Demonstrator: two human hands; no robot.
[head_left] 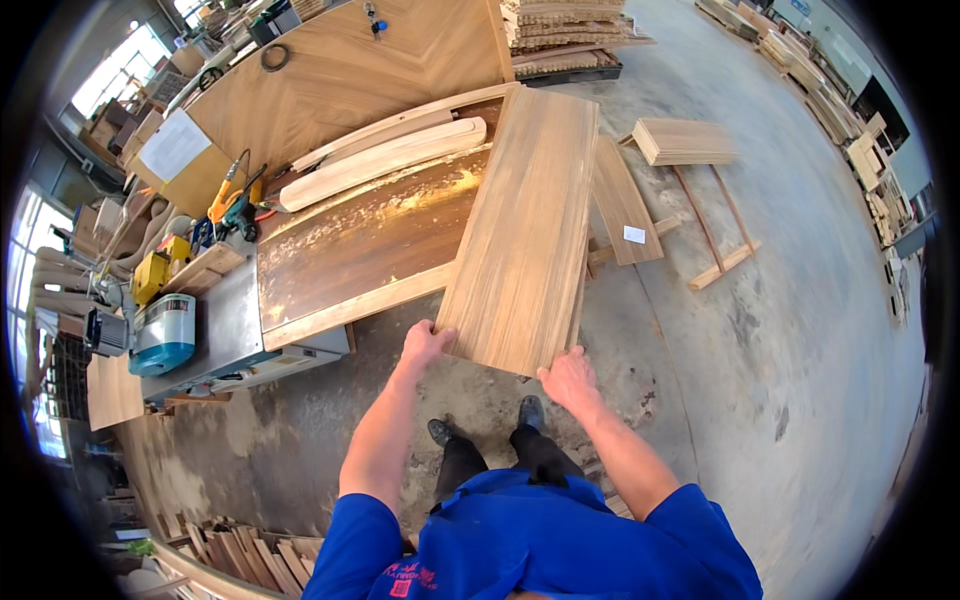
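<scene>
Head view: the long wood-grained panel point(525, 230) slants away from the person, its far part over the right end of the worktop point(370, 240). The left hand's point(428, 343) grip closes on the near-left corner, the right hand's point(570, 382) on the near-right. It is probably stiff, smooth and fairly heavy; opposite long edges should give balanced holds.
</scene>
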